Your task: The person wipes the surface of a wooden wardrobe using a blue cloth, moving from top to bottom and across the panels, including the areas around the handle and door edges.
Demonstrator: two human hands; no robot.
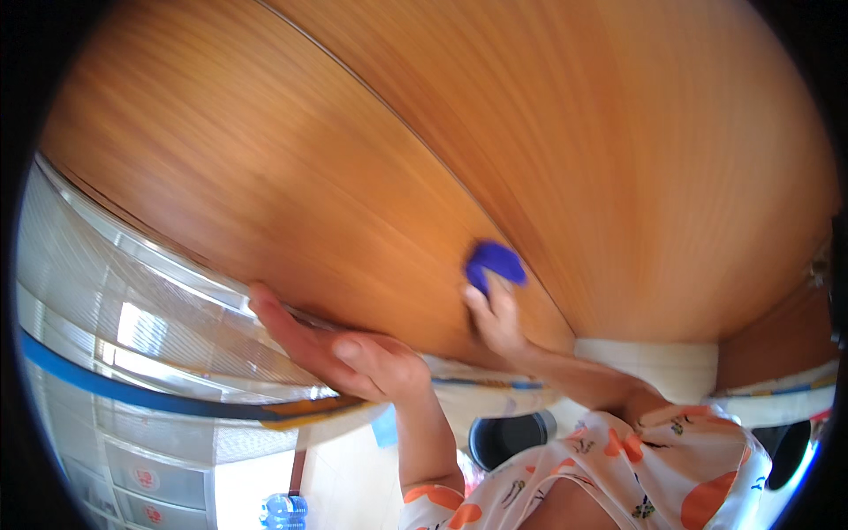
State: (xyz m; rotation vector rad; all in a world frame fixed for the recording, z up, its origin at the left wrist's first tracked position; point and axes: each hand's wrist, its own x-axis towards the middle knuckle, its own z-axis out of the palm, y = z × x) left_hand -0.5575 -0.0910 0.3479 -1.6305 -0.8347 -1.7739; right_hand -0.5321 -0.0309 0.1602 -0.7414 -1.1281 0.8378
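Note:
A large wood-grain surface (318,179), crossed by a dark seam, fills most of the view in front of me. My right hand (500,322) presses a bunched purple cloth (495,264) flat against it, close to the seam. The cloth is slightly blurred. Along the lower-left edge of the wood lies my left hand (371,364), its index finger stretched out and its thumb apart. I see nothing held in it. Its other fingers are partly hidden, and whether they curl around the edge is unclear.
Beyond the wood's edge runs a curved blue strip (152,401). Grey drawer-like fronts (159,477) stand lower left, near blue-tinted plastic bottles (283,510). A round black container (507,438) is by my patterned clothing (596,464). A pale gap (646,364) shows at the seam's lower end.

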